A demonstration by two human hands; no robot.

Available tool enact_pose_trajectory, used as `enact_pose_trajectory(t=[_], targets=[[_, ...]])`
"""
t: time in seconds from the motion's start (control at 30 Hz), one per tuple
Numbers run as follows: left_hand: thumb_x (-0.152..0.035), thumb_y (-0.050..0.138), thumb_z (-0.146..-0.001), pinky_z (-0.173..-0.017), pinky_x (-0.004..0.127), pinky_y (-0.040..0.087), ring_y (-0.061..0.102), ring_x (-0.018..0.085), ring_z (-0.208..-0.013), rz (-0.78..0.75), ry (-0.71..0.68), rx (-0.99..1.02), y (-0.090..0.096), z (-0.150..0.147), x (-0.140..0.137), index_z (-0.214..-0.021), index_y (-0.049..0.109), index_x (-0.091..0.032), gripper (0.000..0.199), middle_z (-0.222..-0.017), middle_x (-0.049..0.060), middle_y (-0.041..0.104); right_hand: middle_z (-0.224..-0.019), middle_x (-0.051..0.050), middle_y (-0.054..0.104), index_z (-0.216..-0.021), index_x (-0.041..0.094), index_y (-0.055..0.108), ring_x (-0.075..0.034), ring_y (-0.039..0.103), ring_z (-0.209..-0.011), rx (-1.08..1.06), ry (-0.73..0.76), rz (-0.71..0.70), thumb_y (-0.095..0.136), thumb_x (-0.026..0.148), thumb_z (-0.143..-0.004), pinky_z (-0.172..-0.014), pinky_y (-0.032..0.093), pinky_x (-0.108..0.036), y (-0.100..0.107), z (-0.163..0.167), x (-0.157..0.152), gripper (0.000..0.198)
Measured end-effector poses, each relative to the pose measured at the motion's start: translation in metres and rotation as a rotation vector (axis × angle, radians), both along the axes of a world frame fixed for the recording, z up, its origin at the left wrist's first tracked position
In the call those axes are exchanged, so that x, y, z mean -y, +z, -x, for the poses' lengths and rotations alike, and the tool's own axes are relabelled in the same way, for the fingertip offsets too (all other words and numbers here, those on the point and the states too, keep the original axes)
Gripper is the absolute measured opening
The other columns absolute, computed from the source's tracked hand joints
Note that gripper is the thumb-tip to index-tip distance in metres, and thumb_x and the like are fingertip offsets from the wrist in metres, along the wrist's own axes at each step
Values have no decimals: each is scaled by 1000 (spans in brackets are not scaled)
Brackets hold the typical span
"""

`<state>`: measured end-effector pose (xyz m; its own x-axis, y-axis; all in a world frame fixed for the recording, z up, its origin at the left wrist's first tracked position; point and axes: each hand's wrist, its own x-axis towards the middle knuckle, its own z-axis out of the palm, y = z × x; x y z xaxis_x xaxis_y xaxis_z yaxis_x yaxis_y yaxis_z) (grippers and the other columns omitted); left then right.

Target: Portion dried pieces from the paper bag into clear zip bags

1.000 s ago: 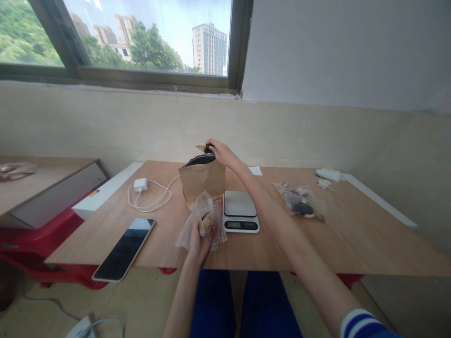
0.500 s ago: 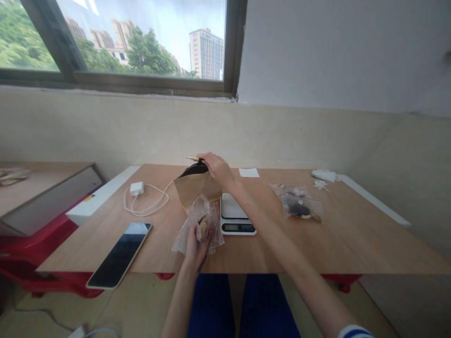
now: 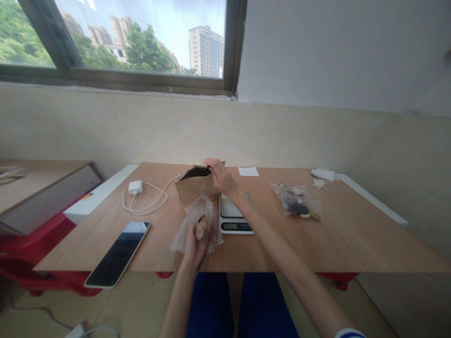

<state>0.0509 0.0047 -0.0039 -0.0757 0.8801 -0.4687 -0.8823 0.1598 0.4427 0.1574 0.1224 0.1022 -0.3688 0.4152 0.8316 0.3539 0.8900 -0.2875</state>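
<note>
My left hand [image 3: 195,245] is closed around a clear zip bag [image 3: 200,209] that has brownish dried-looking pieces [image 3: 202,227] inside; their kind is unclear. More clear plastic bags [image 3: 214,239] lie beneath that hand. Behind the zip bag a brown paper bag [image 3: 197,188] gapes, its dark inside showing. At its mouth, my right hand [image 3: 219,177] has its fingers closed on a pale thin piece [image 3: 200,165], too small to name. My right forearm passes over a white digital scale [image 3: 237,228] beside the bags.
A phone [image 3: 120,253] overhangs the front left table edge. Behind it are a white charger [image 3: 135,187] and its cable. Filled zip bags [image 3: 299,206] lie to the right, with white crumpled material [image 3: 324,175] farther back. A white paper [image 3: 248,171] lies near the wall.
My right hand has come slightly down with the pale piece, nearer the paper bag's opening. My left hand keeps the zip bag in almost the same place. The view has shifted a little.
</note>
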Motion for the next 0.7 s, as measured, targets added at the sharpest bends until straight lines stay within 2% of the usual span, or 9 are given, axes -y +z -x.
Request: enact_pose_trajectory(t=[0.27,0.4,0.47,0.57,0.63,0.7], targets=[[-9,40,-83,-53,20,50,57,10,-54,-9,1,7,-1,1,0,-70,59,-14,24,-61,2,63,-116,-12,56,-97,16,58,-20,48,-114,186,-40,-63,32,10,-86,-99,39,-39,4,-3,-3,29],[-10,42,-83,-52,19,49,57,10,-53,6,4,18,-1,1,0,-71,59,-14,21,-61,0,62,-118,-11,55,-95,17,59,-22,41,-121,128,-147,-79,35,8,-83,-104,30,-43,11,3,11,28],[-11,42,-84,-51,19,49,56,9,-51,24,10,15,-1,1,-1,-70,58,-15,22,-59,0,61,-115,-11,55,-95,17,59,-21,44,-116,58,-157,-51,35,8,-83,-102,32,-41,20,7,23,29],[-11,41,-84,-52,19,49,56,9,-52,25,7,8,-2,1,-1,-70,58,-16,22,-59,-1,60,-93,-7,59,-82,17,59,-17,53,-95,65,-34,73,33,7,-82,-90,40,-32,38,13,45,28],[-11,41,-83,-53,19,49,57,9,-55,18,-3,1,-2,1,-1,-72,59,-15,22,-61,-1,61,-81,-3,60,-74,17,58,-13,55,-81,206,102,239,33,5,-80,-79,43,-26,46,16,57,28],[-11,41,-83,-54,18,49,58,9,-57,11,-2,-13,-1,0,-1,-74,60,-15,22,-63,-1,62,-79,-1,62,-73,16,59,-11,56,-75,434,215,433,34,4,-78,-73,43,-22,47,19,66,28]])
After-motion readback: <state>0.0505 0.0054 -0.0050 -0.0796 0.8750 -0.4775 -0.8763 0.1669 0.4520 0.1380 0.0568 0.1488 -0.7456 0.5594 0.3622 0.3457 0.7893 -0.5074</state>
